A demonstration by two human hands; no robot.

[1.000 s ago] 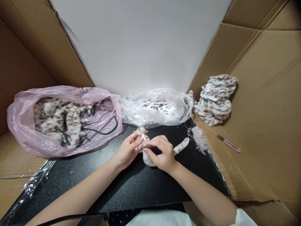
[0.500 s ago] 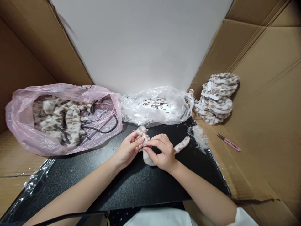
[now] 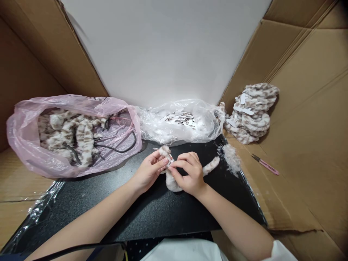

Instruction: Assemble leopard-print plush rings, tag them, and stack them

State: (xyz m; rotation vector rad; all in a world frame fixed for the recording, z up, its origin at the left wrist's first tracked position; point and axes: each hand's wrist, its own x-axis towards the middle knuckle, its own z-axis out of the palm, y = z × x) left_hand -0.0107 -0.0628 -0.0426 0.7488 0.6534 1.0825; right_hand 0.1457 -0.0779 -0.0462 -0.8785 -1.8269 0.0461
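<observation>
A strip of spotted white-and-brown plush fabric bends across the black table, its far end passing beneath my right hand and coming out to the right. My left hand pinches the upper end of this plush strip between thumb and fingers. On the same end, my right hand works with thumb and forefinger pressed together at the fabric's edge. A thin pale sliver shows by the left fingertips; I cannot make out what it is. Whatever small thing sits between the right fingertips is too small to tell.
A pink plastic bag of plush pieces and dark cords lies left. Behind my hands is a clear bag holding white tags. At right are stacked plush pieces, loose fluff and pink-handled thread snips on cardboard.
The right hand has shifted very slightly right and the plush end has turned a little in the fingers. Both hands keep their hold on the strip.
</observation>
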